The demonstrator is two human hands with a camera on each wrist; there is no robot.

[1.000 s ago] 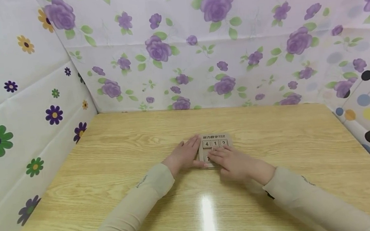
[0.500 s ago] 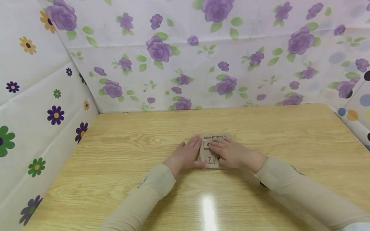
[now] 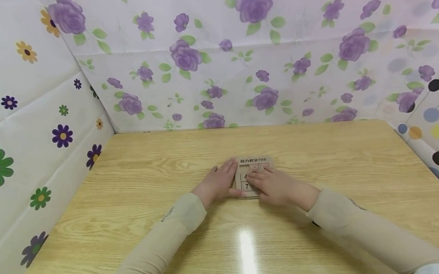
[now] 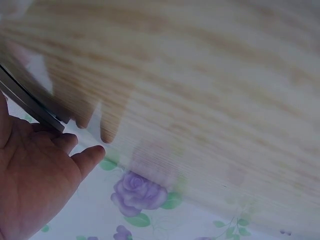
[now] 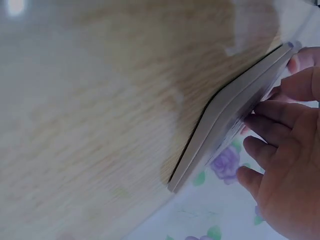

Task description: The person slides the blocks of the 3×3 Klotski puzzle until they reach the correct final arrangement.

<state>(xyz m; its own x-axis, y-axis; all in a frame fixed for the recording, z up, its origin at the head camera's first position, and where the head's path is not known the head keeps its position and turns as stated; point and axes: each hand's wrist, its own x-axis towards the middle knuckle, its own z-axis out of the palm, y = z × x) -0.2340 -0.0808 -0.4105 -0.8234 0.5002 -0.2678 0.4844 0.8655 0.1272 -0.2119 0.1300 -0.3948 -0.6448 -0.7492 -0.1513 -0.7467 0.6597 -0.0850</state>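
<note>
A number slide puzzle (image 3: 255, 160), a flat light board with square numbered tiles, lies on the table in the head view. Its top-left slot is bare. The tile marked 4 sits below that slot, with the 7 tile (image 3: 247, 186) under it. My left hand (image 3: 216, 183) rests at the board's left side, fingers straight along the edge and thumb at the lower-left corner. With its fingertips my right hand (image 3: 277, 186) touches the middle tiles, hiding several of them. The right wrist view shows loosely bent fingers (image 5: 272, 130) at the board's face.
The wood-grain table (image 3: 168, 157) extends around the board on all sides. A floral sheet (image 3: 215, 70) hangs behind it, with another patterned sheet (image 3: 27, 136) at the left. Dotted covering (image 3: 431, 115) edges the right. A bright reflection lies on the table's front.
The bare slot has gone from middle left to top left, and the 4 tile has slid down one place. My right fingers moved up, then back down. The left hand stayed put.
</note>
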